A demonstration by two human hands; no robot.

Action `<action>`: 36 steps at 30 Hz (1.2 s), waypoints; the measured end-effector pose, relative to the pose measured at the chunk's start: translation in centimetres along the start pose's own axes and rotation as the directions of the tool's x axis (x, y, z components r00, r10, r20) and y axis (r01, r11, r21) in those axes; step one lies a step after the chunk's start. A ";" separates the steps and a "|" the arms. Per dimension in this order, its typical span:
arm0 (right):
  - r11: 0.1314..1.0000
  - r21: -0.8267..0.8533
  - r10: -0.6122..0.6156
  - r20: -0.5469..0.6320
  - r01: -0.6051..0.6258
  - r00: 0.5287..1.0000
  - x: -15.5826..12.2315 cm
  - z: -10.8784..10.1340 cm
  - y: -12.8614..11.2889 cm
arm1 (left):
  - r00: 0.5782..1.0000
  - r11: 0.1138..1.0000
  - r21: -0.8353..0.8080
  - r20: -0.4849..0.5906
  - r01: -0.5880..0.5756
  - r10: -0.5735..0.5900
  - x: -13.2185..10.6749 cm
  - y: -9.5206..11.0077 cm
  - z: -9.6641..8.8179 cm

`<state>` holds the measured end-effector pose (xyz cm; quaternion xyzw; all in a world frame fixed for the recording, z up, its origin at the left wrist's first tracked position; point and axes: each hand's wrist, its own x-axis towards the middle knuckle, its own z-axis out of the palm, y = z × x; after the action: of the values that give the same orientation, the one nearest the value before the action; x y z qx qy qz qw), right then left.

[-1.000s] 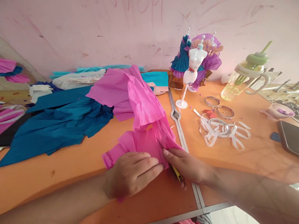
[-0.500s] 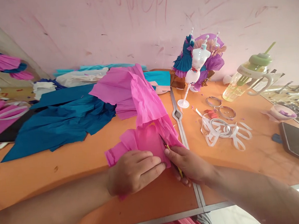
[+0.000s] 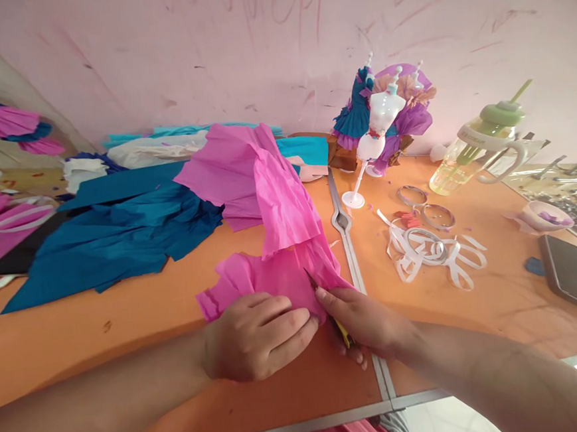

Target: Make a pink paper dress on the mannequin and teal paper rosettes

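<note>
A long sheet of pink crepe paper [image 3: 267,198] runs from the back of the orange table [image 3: 127,322] to its front edge. My left hand [image 3: 255,335] lies on the paper's near end, fingers curled and pressing it down. My right hand [image 3: 361,320] grips small scissors with a yellow handle [image 3: 340,328]. Their dark blades [image 3: 312,281] poke into the pink paper just right of my left fingertips.
Blue crepe paper [image 3: 115,236] lies to the left. Small white mannequins in paper dresses [image 3: 383,118] stand at the back. White tape strips and rings [image 3: 430,245], a green-lidded bottle [image 3: 477,144], a pink bowl [image 3: 541,215] and a dark phone [image 3: 575,275] lie right. A metal seam [image 3: 355,264] splits the tabletop.
The hands and scissors stay at the same spot on the paper. The blades have shifted slightly and the pink paper's near folds have moved a little.
</note>
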<state>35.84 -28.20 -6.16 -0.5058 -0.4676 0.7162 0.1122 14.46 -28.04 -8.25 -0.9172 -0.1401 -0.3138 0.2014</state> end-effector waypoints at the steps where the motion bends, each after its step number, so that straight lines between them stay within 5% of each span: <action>1: 1.000 0.009 0.009 0.002 -0.009 1.000 0.0 0.0 -0.1 | 1.000 1.000 0.005 0.003 -0.012 0.012 0.1 0.0 -0.1; 36: 0.990 -0.134 -0.050 -0.058 0.042 0.997 0.2 -0.3 -0.2 | 0.985 0.988 -0.015 -0.069 -0.157 0.155 0.6 1.3 -0.2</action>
<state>35.96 -27.83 -6.15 -0.5231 -0.5220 0.6649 0.1092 15.28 -29.23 -8.10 -0.9162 -0.0578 -0.3294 0.2208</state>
